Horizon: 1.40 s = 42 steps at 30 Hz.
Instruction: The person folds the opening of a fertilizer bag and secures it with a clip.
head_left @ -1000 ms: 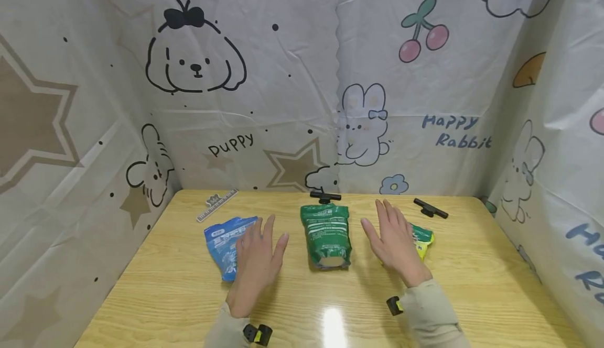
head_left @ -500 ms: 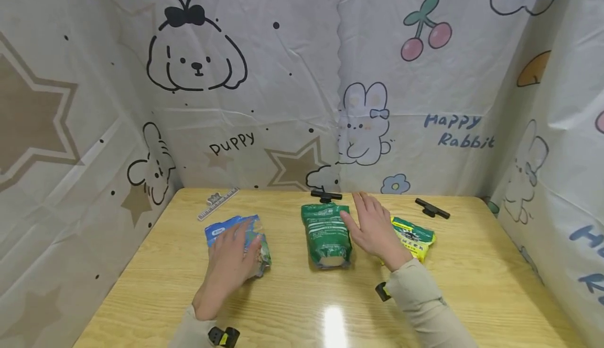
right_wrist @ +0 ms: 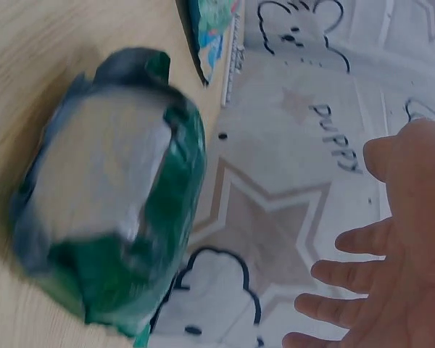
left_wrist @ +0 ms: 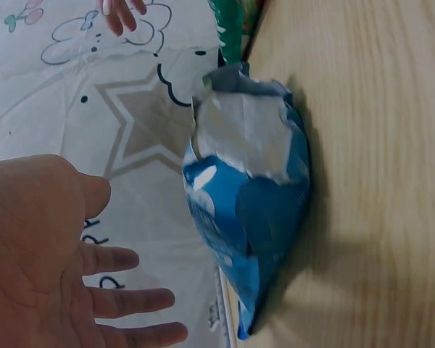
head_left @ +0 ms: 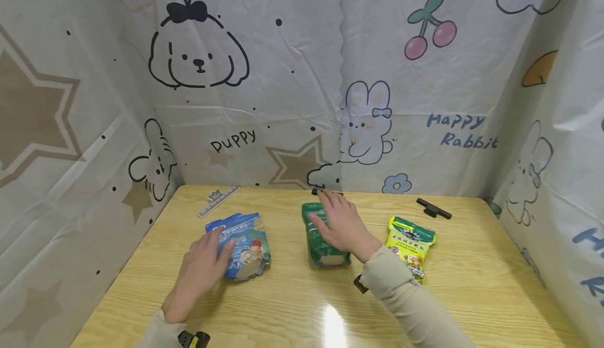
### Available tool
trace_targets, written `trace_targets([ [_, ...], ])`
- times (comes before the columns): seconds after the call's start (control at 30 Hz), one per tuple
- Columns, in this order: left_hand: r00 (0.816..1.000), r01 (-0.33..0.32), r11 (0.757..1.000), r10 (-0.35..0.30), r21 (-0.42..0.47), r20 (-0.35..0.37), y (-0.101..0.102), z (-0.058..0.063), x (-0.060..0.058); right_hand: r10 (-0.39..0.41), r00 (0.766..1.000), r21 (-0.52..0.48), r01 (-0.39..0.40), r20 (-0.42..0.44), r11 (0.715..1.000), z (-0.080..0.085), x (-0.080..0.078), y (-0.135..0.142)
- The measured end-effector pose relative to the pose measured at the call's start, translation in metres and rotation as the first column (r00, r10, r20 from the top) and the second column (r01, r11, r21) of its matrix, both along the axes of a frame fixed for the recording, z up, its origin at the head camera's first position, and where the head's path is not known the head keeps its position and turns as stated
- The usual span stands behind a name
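Observation:
A blue printed bag (head_left: 250,248) lies on the left of the table, its flat silvery end facing the left wrist view. My left hand (head_left: 200,264) hovers over its near left side, fingers extended and holding nothing; the left wrist view has a gap between that hand and the bag (left_wrist: 239,210). In the middle lies a green bag (head_left: 315,246), partly covered by my right hand (head_left: 342,227) above it. Those fingers are spread and apart from the green bag (right_wrist: 170,210) in the right wrist view. A yellow and green bag (head_left: 410,246) lies beside my right sleeve.
At the back left of the wooden table (head_left: 292,316) lies a white clip with a piano-key pattern (head_left: 219,201). A black sealing clip (head_left: 433,209) lies at the back right; another is mostly hidden behind my right fingers. Printed cloth (head_left: 292,96) encloses the back and sides.
My left hand has moved left and towards me, uncovering most of the blue bag. My right hand has moved left from the yellow and green bag to over the green one.

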<state>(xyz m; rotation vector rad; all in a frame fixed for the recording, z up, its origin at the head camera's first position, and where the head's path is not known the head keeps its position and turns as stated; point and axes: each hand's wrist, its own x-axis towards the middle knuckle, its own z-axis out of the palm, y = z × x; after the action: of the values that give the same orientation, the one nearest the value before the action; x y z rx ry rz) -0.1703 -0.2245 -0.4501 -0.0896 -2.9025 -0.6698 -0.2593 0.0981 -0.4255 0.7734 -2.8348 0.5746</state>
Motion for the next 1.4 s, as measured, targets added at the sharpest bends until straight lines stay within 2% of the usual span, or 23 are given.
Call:
trace_targets([
  [0.3, 0.991, 0.002, 0.997, -0.012, 0.071, 0.134, -0.019, -0.005, 0.001, 0.079, 0.996, 0.071, -0.081, 0.036, 0.994, -0.002, 0.003, -0.040],
  [0.57, 0.972, -0.042, 0.991, 0.011, 0.129, 0.234, -0.025, -0.008, 0.001, 0.119, 0.990, 0.165, -0.131, 0.080, 0.978, -0.016, 0.007, -0.071],
  [0.67, 0.967, -0.053, 0.988, 0.015, 0.143, 0.256, -0.027, -0.009, 0.000, 0.125, 0.988, 0.191, -0.139, 0.087, 0.972, -0.021, 0.009, -0.080],
  [0.83, 0.968, -0.039, 0.985, -0.005, 0.168, 0.252, -0.032, -0.008, -0.001, 0.126, 0.988, 0.210, -0.142, 0.086, 0.967, -0.027, 0.009, -0.093],
  [0.93, 0.962, -0.051, 0.982, -0.001, 0.184, 0.272, -0.033, -0.009, -0.002, 0.124, 0.987, 0.207, -0.144, 0.107, 0.968, -0.029, 0.008, -0.100],
  [1.07, 0.949, -0.085, 0.977, 0.019, 0.197, 0.315, -0.036, -0.012, -0.005, 0.121, 0.977, 0.189, -0.154, 0.178, 0.970, -0.032, 0.008, -0.106],
  [1.23, 0.931, -0.123, 0.969, 0.038, 0.214, 0.363, -0.038, -0.013, -0.009, 0.126, 0.948, 0.120, -0.167, 0.292, 0.979, -0.035, 0.009, -0.113],
  [1.4, 0.912, -0.153, 0.960, 0.046, 0.235, 0.407, -0.040, -0.013, -0.013, 0.144, 0.920, 0.055, -0.176, 0.365, 0.983, -0.040, 0.006, -0.118],
])
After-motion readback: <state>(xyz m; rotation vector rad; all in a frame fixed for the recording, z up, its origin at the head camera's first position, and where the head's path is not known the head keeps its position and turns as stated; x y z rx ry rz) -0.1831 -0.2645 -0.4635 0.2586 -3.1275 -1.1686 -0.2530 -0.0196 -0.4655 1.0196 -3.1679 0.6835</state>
